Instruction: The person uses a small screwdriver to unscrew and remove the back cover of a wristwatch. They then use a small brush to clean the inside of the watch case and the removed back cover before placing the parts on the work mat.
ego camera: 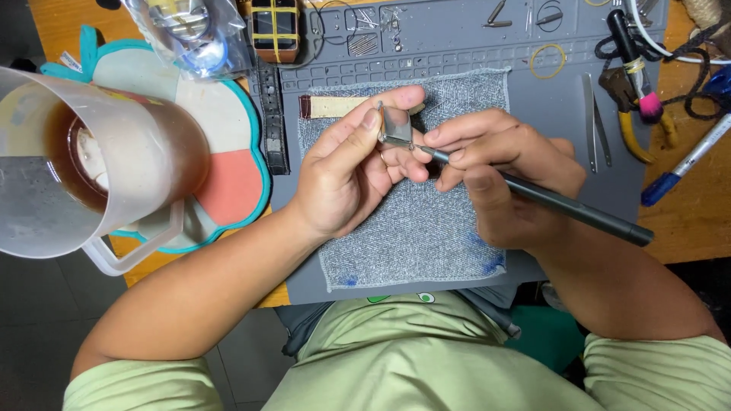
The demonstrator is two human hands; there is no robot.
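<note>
One plastic jug (84,164) of brown liquid sits closest to the lens at left, over a flower-shaped coaster (228,144). Left hand (346,164): fingers closed around one small square metal watch case (396,127), thumb on top, held just above the grey cloth (415,228). Right hand (499,175): fingers pinched shut on one dark pen-like tool (563,204), its thin tip touching the case's lower edge; the tool's body runs out to the right past the wrist. Both hands hover over the cloth, which lies on a grey work mat (548,114) on the wooden desk (697,221). One tan strap piece (335,106) lies on the cloth's top edge, partly under the left fingers. One dark link band (272,122) lies along the mat's left edge. One pair of tweezers (595,125) on the mat right of the cloth. One yellow rubber ring (547,61) near the mat's top. One pink-tipped brush (633,65) and one blue pen (685,164) at far right. One clear bag (190,34) at top left, contents unclear.
</note>
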